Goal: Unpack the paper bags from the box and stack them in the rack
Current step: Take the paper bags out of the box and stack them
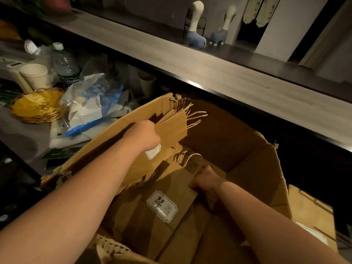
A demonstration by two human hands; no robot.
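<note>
Two hands at work inside the box [262,168], frame centre. Left hand [144,134]: fingers clenched round a sheaf of flat paper bags [171,126], raised near the box's upper-left wall. Right hand [206,181]: fingers pinching the edge of a labelled bag [162,197] lying on the remaining pile. Step: extraction. Next move likely calls for lifting both bundles clear; rack not visible. Bags: brown kraft, twisted-cord handles, white "9.9" price sticker [162,206].
</note>
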